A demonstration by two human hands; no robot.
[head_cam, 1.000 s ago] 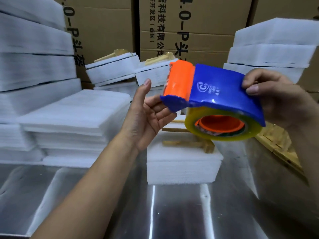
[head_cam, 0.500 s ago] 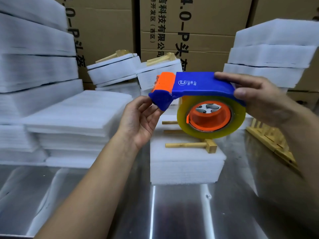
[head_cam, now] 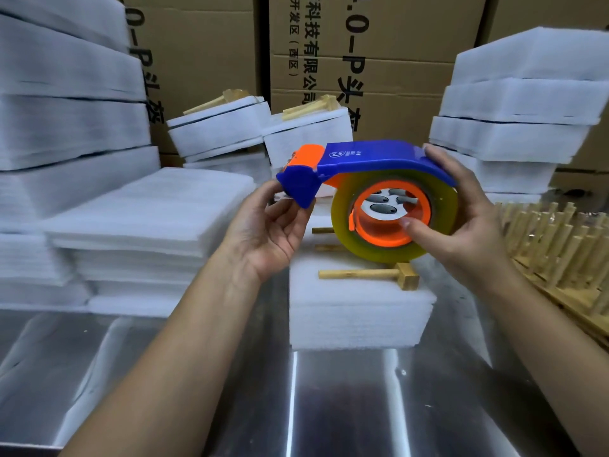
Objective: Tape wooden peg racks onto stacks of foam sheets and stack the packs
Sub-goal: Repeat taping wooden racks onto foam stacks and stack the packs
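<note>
A blue and orange tape dispenser (head_cam: 372,159) with a yellowish tape roll (head_cam: 441,209) is held in the air over the table. My right hand (head_cam: 468,232) grips it, fingers over the blue cover and thumb in the orange core. My left hand (head_cam: 270,229) pinches at the blue front end by the cutter. Below it a wooden peg rack (head_cam: 365,275) lies on a stack of white foam sheets (head_cam: 359,318); the dispenser hides part of the rack.
Loose foam sheets (head_cam: 141,219) are piled at the left, with taller foam piles (head_cam: 66,103) behind them and more (head_cam: 520,103) at the right. Taped packs (head_cam: 217,130) stand at the back before cardboard boxes. Wooden peg racks (head_cam: 560,252) lie at the right on the steel table (head_cam: 362,407).
The dispenser has turned from top-on to side-on and come lower. My right thumb has gone into the core. My left hand has closed from open fingers onto the front end.
</note>
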